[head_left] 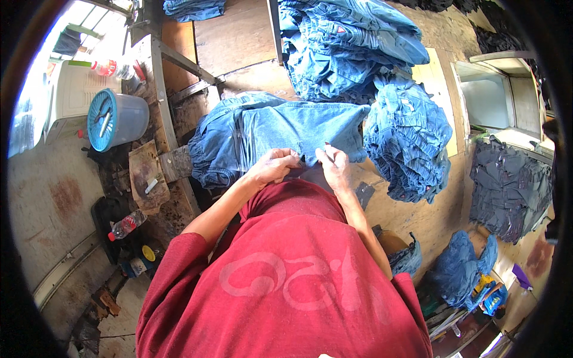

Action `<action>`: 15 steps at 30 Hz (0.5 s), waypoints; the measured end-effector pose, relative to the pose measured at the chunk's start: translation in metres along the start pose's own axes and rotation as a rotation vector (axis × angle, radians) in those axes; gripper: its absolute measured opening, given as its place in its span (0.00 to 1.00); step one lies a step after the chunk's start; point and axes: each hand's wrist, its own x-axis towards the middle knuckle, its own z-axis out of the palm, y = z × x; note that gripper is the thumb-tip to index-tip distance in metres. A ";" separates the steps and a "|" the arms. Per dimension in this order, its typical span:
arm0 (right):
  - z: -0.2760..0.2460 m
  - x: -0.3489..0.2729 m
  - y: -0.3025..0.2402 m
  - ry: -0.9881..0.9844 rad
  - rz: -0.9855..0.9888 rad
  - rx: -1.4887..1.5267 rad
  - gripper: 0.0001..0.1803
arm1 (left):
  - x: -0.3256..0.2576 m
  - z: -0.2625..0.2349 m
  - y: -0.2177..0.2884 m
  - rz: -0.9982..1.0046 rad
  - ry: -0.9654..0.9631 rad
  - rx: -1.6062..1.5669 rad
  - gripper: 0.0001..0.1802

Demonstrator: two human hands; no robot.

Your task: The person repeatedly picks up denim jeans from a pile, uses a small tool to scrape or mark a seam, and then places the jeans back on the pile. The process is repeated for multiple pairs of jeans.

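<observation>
My fingers [292, 159], in the head view, pinched the near edge of a blue denim garment [298, 126], left hand [274, 167] and right hand [335, 168] near each other. The garment lay before me, left of a denim pile [407, 134], nearer than a taller stack [349, 51].

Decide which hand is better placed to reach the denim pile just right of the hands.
Probably the right hand: it is nearer that denim pile; the left hand is farther away.

The left fingers [290, 159] and right fingers [325, 157] pinched a blue denim garment [325, 124]; a denim pile [349, 51] lay beyond them, a bucket [128, 120] to their left.
</observation>
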 end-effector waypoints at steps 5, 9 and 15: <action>-0.003 0.006 0.006 -0.015 0.067 0.072 0.19 | -0.008 -0.006 0.000 -0.002 -0.045 -0.153 0.08; -0.004 0.003 -0.009 -0.043 0.145 0.015 0.16 | -0.011 -0.009 0.003 -0.011 -0.077 -0.173 0.09; 0.000 -0.025 -0.041 -0.088 -0.059 -0.075 0.13 | -0.008 0.002 -0.003 0.100 -0.054 0.093 0.11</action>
